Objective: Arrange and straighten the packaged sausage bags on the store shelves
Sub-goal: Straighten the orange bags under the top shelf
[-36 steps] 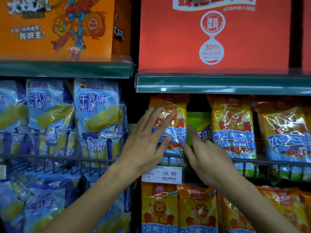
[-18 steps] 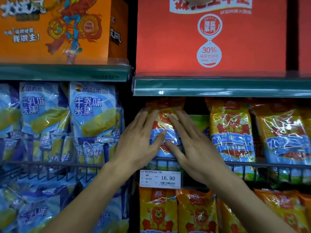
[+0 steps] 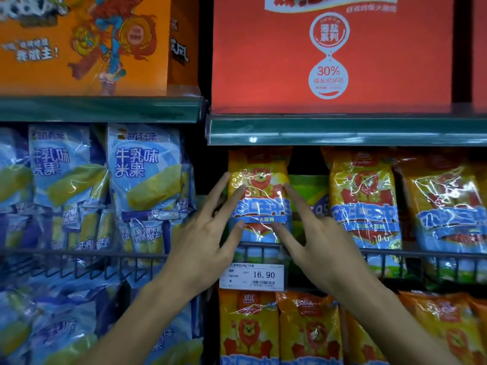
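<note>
Two bare hands frame one upright yellow sausage bag (image 3: 259,196) at the left end of the wire-fronted shelf (image 3: 395,255). The left hand (image 3: 203,246) is open, fingers spread and straight, tips touching the bag's left edge. The right hand (image 3: 320,248) is likewise open, fingertips on the bag's right edge and lower front. The bag shows a cartoon lion and a blue band of Chinese characters. Below it a price tag (image 3: 251,276) reads 16.90. A green packet (image 3: 308,196) behind is mostly hidden. Above, a red box (image 3: 330,54) reads 30%.
</note>
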Demonstrator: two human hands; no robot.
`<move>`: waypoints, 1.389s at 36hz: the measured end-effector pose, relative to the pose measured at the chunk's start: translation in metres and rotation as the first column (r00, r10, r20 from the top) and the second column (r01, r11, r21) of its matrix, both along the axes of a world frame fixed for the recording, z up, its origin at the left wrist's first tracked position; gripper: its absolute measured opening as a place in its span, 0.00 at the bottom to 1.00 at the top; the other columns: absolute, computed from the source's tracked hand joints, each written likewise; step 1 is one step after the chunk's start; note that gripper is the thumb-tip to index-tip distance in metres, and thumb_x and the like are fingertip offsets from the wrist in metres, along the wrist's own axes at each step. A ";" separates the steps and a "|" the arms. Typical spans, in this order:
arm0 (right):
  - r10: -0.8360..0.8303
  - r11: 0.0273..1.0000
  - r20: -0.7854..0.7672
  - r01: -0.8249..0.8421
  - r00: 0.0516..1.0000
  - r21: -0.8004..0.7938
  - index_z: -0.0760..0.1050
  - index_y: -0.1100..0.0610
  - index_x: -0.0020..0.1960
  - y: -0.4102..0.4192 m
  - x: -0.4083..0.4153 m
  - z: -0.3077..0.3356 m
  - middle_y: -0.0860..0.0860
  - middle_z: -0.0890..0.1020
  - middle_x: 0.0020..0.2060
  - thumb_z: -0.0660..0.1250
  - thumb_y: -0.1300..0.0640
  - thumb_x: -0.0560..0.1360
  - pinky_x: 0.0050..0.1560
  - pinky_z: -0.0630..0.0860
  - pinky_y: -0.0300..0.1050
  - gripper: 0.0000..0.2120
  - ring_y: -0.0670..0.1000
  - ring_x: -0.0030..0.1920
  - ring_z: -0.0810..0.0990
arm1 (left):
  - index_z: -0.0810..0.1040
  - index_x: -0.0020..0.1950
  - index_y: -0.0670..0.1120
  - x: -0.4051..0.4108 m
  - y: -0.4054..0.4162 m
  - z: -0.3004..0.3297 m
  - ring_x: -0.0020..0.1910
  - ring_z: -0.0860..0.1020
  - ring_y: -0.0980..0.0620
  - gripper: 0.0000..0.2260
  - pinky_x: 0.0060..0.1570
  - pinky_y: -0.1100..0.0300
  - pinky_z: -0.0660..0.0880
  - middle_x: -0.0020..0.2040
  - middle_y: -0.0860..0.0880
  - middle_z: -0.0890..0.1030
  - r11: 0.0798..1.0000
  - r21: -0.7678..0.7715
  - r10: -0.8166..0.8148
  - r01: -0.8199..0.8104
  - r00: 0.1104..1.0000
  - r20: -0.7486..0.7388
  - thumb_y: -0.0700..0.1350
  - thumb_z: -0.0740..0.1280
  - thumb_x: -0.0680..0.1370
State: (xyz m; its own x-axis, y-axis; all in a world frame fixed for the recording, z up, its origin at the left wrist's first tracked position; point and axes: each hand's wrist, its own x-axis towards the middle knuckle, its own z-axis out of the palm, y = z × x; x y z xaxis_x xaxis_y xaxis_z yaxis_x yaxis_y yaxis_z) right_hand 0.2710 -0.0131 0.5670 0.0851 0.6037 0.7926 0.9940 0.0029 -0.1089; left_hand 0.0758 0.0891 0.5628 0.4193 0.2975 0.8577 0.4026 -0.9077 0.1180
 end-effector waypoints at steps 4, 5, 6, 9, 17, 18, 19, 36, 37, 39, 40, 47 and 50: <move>0.110 0.993 -0.100 -0.113 0.989 -0.030 0.46 0.37 0.82 0.003 0.003 0.008 0.53 0.84 0.35 0.58 0.32 0.78 0.27 0.71 0.41 0.37 0.48 0.26 0.77 | 0.58 0.83 0.59 0.004 0.004 0.000 0.80 0.59 0.63 0.26 0.55 0.53 0.82 0.82 0.69 0.43 0.997 -0.039 -0.065 0.067 0.997 0.050 0.54 0.59 0.84; 0.150 0.988 -0.137 -0.154 0.979 -0.020 0.47 0.36 0.82 0.003 0.004 0.011 0.56 0.86 0.41 0.60 0.33 0.78 0.29 0.75 0.45 0.37 0.49 0.26 0.78 | 0.59 0.83 0.58 0.006 0.005 0.001 0.80 0.59 0.63 0.26 0.58 0.54 0.81 0.82 0.69 0.44 0.996 -0.048 -0.071 0.075 0.994 0.078 0.51 0.61 0.85; 0.176 0.984 -0.162 -0.180 0.971 -0.010 0.49 0.35 0.82 0.003 0.005 0.013 0.58 0.86 0.44 0.62 0.34 0.78 0.31 0.76 0.47 0.37 0.50 0.26 0.78 | 0.61 0.82 0.57 0.007 0.005 0.001 0.79 0.58 0.66 0.26 0.62 0.57 0.79 0.83 0.68 0.45 0.995 -0.057 -0.078 0.084 0.991 0.105 0.48 0.62 0.85; 0.208 0.977 -0.180 -0.212 0.961 0.002 0.51 0.35 0.81 0.003 0.006 0.014 0.57 0.86 0.44 0.64 0.36 0.78 0.30 0.76 0.48 0.36 0.52 0.26 0.79 | 0.65 0.81 0.54 0.013 0.006 0.003 0.72 0.53 0.81 0.24 0.68 0.68 0.70 0.83 0.66 0.50 0.988 -0.085 -0.113 0.128 0.980 0.163 0.44 0.63 0.85; 0.236 0.971 -0.234 -0.220 0.943 0.093 0.55 0.36 0.81 0.006 0.006 0.019 0.37 0.80 0.59 0.65 0.35 0.77 0.38 0.78 0.37 0.36 0.61 0.39 0.85 | 0.68 0.80 0.51 0.020 0.013 0.017 0.70 0.50 0.84 0.23 0.66 0.83 0.57 0.83 0.59 0.55 0.980 -0.060 -0.171 0.188 0.961 0.217 0.39 0.64 0.85; 0.236 0.971 -0.232 -0.220 0.944 0.092 0.54 0.36 0.81 0.006 0.006 0.018 0.36 0.79 0.58 0.65 0.35 0.78 0.39 0.79 0.37 0.36 0.60 0.39 0.84 | 0.68 0.80 0.50 0.020 0.013 0.018 0.70 0.50 0.84 0.23 0.64 0.83 0.57 0.83 0.58 0.56 0.982 -0.047 -0.166 0.180 0.962 0.216 0.38 0.64 0.85; 0.230 0.973 -0.226 -0.218 0.946 0.078 0.53 0.36 0.81 0.007 0.006 0.016 0.36 0.80 0.55 0.65 0.35 0.78 0.40 0.79 0.40 0.36 0.59 0.38 0.84 | 0.68 0.80 0.50 0.019 0.013 0.017 0.69 0.50 0.84 0.23 0.63 0.84 0.58 0.83 0.57 0.56 0.986 -0.034 -0.153 0.163 0.967 0.206 0.37 0.64 0.85; 0.092 0.986 0.074 -0.102 0.993 0.135 0.54 0.40 0.82 -0.007 -0.001 -0.001 0.39 0.59 0.80 0.51 0.31 0.81 0.59 0.77 0.46 0.32 0.42 0.72 0.71 | 0.73 0.77 0.48 0.001 0.005 -0.012 0.83 0.57 0.50 0.19 0.79 0.48 0.63 0.82 0.54 0.64 0.961 0.266 -0.082 0.080 0.997 -0.004 0.47 0.62 0.85; 0.098 0.985 0.124 -0.114 0.987 0.128 0.56 0.40 0.82 -0.007 -0.003 -0.004 0.37 0.54 0.81 0.50 0.32 0.82 0.63 0.72 0.45 0.30 0.40 0.76 0.63 | 0.71 0.78 0.50 0.002 0.004 -0.013 0.83 0.57 0.52 0.20 0.78 0.45 0.64 0.82 0.56 0.64 0.966 0.242 -0.082 0.088 0.996 -0.032 0.49 0.61 0.86; 0.094 0.989 0.202 -0.115 0.975 0.098 0.60 0.40 0.80 -0.004 -0.004 -0.009 0.35 0.52 0.81 0.50 0.36 0.83 0.68 0.60 0.39 0.27 0.37 0.80 0.50 | 0.68 0.80 0.54 0.004 0.003 -0.015 0.83 0.55 0.54 0.21 0.78 0.43 0.63 0.82 0.59 0.62 0.978 0.193 -0.072 0.083 0.996 -0.060 0.53 0.59 0.86; 0.090 0.990 0.223 -0.112 0.971 0.088 0.62 0.40 0.80 -0.003 -0.004 -0.011 0.35 0.53 0.81 0.50 0.38 0.84 0.69 0.57 0.38 0.26 0.37 0.81 0.48 | 0.68 0.80 0.55 0.004 0.002 -0.016 0.83 0.54 0.54 0.21 0.79 0.43 0.62 0.82 0.60 0.62 0.981 0.178 -0.072 0.081 0.996 -0.060 0.53 0.58 0.86; 0.160 0.983 0.174 -0.172 0.972 0.057 0.63 0.38 0.79 -0.007 -0.002 -0.008 0.31 0.53 0.80 0.53 0.38 0.85 0.71 0.64 0.45 0.23 0.34 0.80 0.47 | 0.70 0.79 0.56 0.002 -0.004 -0.015 0.83 0.53 0.57 0.21 0.80 0.44 0.58 0.82 0.61 0.62 0.989 0.114 -0.083 0.089 0.995 -0.053 0.55 0.59 0.85; 0.275 0.960 0.057 -0.277 0.960 0.036 0.66 0.40 0.78 -0.016 0.001 -0.003 0.31 0.59 0.78 0.57 0.39 0.84 0.76 0.58 0.40 0.23 0.33 0.79 0.52 | 0.70 0.78 0.54 0.004 -0.004 -0.015 0.83 0.53 0.56 0.21 0.81 0.44 0.57 0.82 0.58 0.63 0.988 0.138 -0.063 0.070 0.996 -0.059 0.54 0.60 0.85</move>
State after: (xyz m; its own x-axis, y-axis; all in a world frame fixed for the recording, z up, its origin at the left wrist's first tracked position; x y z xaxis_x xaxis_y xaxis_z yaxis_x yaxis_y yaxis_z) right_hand 0.2720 -0.0287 0.5645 -0.1214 0.5634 0.8172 0.9582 0.2814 -0.0517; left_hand 0.0799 0.0850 0.5474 0.4813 0.1461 0.8643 0.3432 -0.9387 -0.0324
